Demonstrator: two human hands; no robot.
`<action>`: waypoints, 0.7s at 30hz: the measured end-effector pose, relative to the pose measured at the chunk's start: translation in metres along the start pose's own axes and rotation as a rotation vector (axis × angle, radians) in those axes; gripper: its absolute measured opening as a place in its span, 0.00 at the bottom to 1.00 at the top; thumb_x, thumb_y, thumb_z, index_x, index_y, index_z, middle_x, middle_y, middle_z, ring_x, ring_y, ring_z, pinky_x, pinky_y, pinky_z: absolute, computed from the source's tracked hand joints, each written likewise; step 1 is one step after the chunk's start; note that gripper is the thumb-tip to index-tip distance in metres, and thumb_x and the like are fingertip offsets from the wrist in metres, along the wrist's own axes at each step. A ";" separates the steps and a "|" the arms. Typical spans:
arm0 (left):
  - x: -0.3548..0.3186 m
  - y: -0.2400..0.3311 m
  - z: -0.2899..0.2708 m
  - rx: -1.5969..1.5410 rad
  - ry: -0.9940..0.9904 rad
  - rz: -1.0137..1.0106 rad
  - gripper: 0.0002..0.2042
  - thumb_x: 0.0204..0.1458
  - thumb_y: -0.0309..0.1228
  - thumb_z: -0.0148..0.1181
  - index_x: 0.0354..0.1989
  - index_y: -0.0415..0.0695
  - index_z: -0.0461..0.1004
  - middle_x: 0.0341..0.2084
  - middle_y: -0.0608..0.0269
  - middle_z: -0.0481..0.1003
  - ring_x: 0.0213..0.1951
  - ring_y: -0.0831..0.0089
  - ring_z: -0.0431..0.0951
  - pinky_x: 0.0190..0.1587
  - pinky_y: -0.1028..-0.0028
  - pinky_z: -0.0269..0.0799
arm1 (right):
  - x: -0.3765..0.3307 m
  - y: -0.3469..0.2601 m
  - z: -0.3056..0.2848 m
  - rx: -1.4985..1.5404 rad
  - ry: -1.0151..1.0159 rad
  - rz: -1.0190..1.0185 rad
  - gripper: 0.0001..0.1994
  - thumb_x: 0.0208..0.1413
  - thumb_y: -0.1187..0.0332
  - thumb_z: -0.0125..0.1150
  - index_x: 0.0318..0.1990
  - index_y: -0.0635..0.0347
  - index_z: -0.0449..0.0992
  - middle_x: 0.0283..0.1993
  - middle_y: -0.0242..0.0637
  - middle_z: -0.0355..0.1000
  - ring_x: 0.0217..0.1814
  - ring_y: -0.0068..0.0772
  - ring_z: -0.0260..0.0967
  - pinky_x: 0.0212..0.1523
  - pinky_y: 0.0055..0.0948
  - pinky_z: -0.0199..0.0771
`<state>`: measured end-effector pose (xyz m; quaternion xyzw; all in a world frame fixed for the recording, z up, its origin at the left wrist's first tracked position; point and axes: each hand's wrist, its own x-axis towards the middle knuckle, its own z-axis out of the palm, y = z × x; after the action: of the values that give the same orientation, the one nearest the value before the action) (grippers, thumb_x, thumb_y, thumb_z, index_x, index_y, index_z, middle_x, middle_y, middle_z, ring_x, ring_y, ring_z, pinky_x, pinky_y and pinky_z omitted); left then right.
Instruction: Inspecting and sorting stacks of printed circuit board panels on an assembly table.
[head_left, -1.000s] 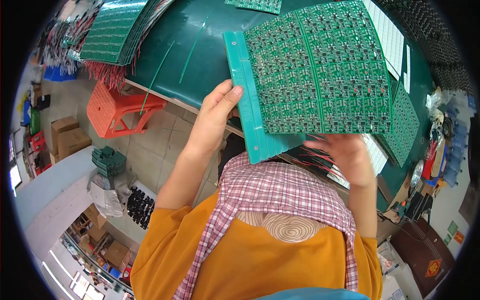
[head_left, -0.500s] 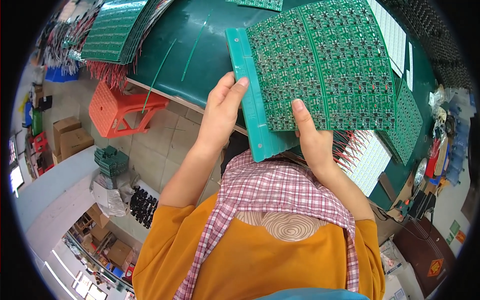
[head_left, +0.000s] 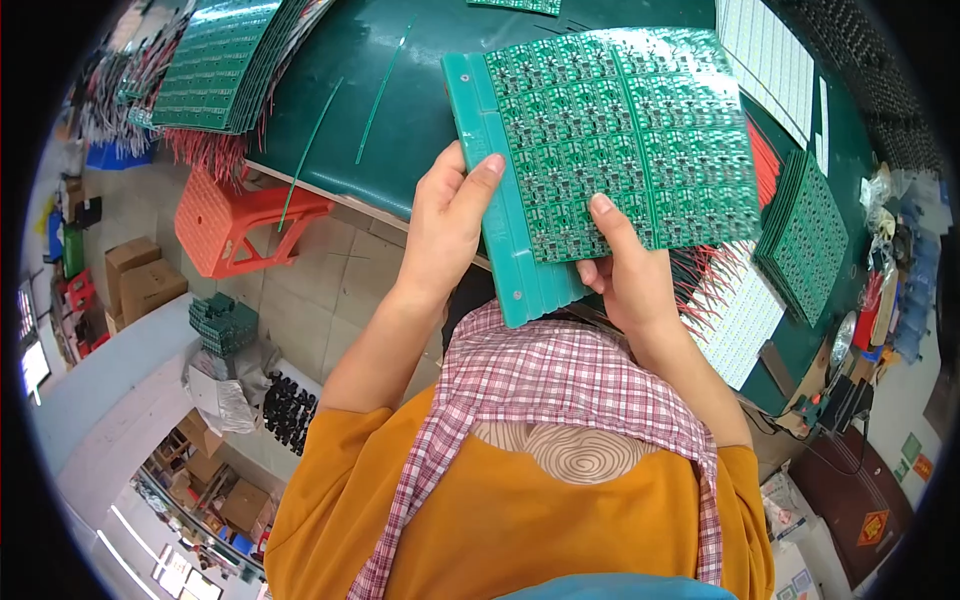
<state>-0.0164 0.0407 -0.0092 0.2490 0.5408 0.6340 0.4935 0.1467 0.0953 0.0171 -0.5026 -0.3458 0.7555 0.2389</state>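
Observation:
A green circuit board panel (head_left: 590, 150), covered with rows of small identical boards, is held up in front of me. Along its left edge runs a long teal slab (head_left: 500, 190) with a screw near each end. My left hand (head_left: 440, 230) is closed on the slab, thumb on its face. Near the panel's lower edge, my right hand (head_left: 637, 275) grips it with the thumb on top and fingers beneath. The panel's right side is slightly blurred. How panel and slab meet is partly hidden.
Stacked green panels (head_left: 810, 230) lie right on the green table (head_left: 350, 130), near white strip sheets (head_left: 735, 320) and red wires (head_left: 765, 160). More wired panels (head_left: 215, 75) stand far left. Thin green strips (head_left: 385, 95) lie on the table; an orange stool (head_left: 220, 225) stands below.
The panel's right side has shifted left and slightly up, uncovering more of the right-hand stack and some red wires. Both hands keep their hold.

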 end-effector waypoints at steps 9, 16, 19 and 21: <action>0.001 0.000 0.001 -0.009 0.002 0.008 0.12 0.58 0.32 0.48 0.45 0.37 0.68 0.38 0.64 0.73 0.40 0.81 0.70 0.44 0.78 0.66 | -0.007 -0.001 -0.004 0.001 -0.074 0.071 0.13 0.56 0.60 0.56 0.38 0.61 0.69 0.26 0.33 0.69 0.18 0.22 0.64 0.15 0.19 0.58; 0.000 -0.001 0.001 -0.002 0.008 0.012 0.12 0.58 0.32 0.49 0.46 0.37 0.68 0.39 0.64 0.73 0.41 0.81 0.70 0.45 0.77 0.65 | -0.018 -0.006 0.000 -0.224 -0.054 -0.277 0.10 0.56 0.65 0.54 0.32 0.64 0.73 0.27 0.34 0.71 0.23 0.22 0.66 0.22 0.23 0.64; -0.001 0.001 0.000 0.021 0.007 0.012 0.12 0.58 0.32 0.49 0.46 0.38 0.68 0.39 0.65 0.73 0.41 0.81 0.70 0.45 0.78 0.65 | -0.017 -0.012 -0.005 -0.484 -0.057 -0.398 0.09 0.56 0.68 0.54 0.30 0.66 0.74 0.27 0.35 0.71 0.25 0.26 0.68 0.26 0.28 0.66; -0.001 0.000 0.000 0.026 0.008 0.015 0.12 0.58 0.32 0.48 0.45 0.38 0.68 0.39 0.65 0.73 0.41 0.81 0.69 0.45 0.78 0.65 | -0.016 -0.013 -0.001 -0.574 -0.041 -0.601 0.10 0.56 0.67 0.54 0.31 0.65 0.75 0.26 0.37 0.72 0.27 0.31 0.69 0.31 0.31 0.66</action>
<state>-0.0163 0.0400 -0.0087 0.2570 0.5491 0.6317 0.4831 0.1543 0.0926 0.0360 -0.4106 -0.6783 0.5348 0.2921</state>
